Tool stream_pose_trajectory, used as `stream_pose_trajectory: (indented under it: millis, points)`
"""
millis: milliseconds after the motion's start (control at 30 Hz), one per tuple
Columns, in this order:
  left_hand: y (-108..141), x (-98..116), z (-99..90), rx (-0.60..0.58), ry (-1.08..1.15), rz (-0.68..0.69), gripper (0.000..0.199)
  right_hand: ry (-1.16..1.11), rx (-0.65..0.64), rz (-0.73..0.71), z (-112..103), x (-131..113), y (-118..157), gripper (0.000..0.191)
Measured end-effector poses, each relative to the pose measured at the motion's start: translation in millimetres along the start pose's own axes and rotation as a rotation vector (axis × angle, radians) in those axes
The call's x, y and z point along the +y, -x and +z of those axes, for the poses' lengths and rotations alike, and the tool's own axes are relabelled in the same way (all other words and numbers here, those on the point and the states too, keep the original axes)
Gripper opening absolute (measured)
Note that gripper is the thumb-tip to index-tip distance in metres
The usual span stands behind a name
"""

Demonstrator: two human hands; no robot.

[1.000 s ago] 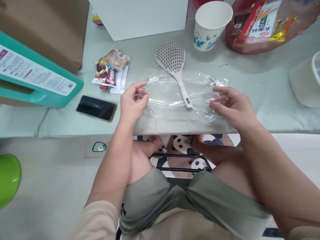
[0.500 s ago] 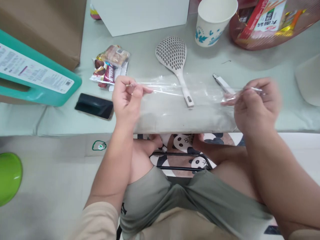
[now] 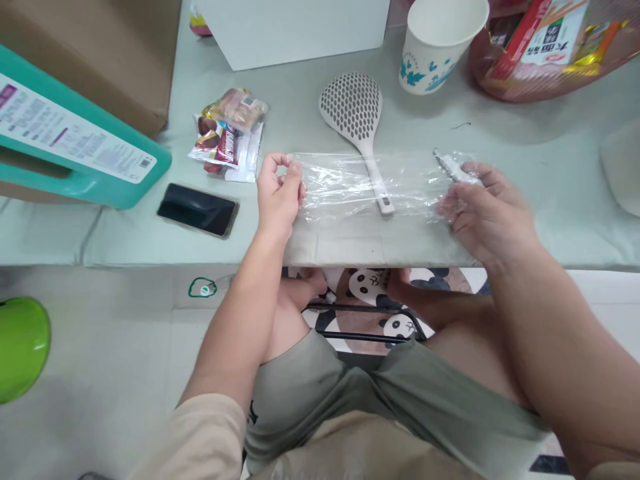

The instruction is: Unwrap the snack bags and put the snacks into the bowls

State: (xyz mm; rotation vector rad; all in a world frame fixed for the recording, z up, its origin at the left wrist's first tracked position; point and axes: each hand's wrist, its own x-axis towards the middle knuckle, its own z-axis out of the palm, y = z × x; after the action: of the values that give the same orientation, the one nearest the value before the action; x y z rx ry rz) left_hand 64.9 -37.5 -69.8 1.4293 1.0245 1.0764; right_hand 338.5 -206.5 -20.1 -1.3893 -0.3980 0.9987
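A clear plastic bag (image 3: 335,183) is stretched sideways between my two hands, over the front part of the table. My left hand (image 3: 280,190) pinches its left end, fingers closed. At the other end my right hand (image 3: 487,207) is curled around the crumpled film. Behind and through the film shows a light grey skimmer (image 3: 351,110) with a perforated head; its handle points toward me under the bag. A small tool with a pale handle (image 3: 453,165) lies beside my right fingers, partly covered by film; its kind is unclear.
A black phone (image 3: 198,210) and several wrapped snacks (image 3: 227,133) lie left of my hands. Farther left stand a teal jug (image 3: 100,153) and a cardboard box (image 3: 120,60). At the back are a white box (image 3: 300,33), a paper cup (image 3: 433,63) and a reddish snack bag (image 3: 530,73).
The bag has gone from a taut, narrow band to a wider, looser sheet. My left hand has shifted right, and my right hand has turned and moved slightly left. The view has shifted a little.
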Motion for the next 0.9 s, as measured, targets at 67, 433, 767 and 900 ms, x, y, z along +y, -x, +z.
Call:
stream_pose_trajectory:
  millis: [67,433,767,900]
  points:
    - [-5.8,-1.8,1.0,-0.034,0.051,-0.046,0.054,0.024,-0.027,0.069,1.1,0.9,0.0,0.065]
    - [-7.5,8.3,3.4,-0.345,0.139,-0.239,0.081,0.099,-0.048,0.051,3.1,5.4,-8.1,0.066]
    - [-13.7,-1.1,-1.5,-0.164,0.056,-0.106,0.064,0.007,0.019,0.096,5.9,-0.4,-7.3,0.055]
    - [-14.5,4.5,0.2,-0.159,0.093,-0.075,0.08,0.032,-0.054,0.114,3.4,-1.0,-4.8,0.038]
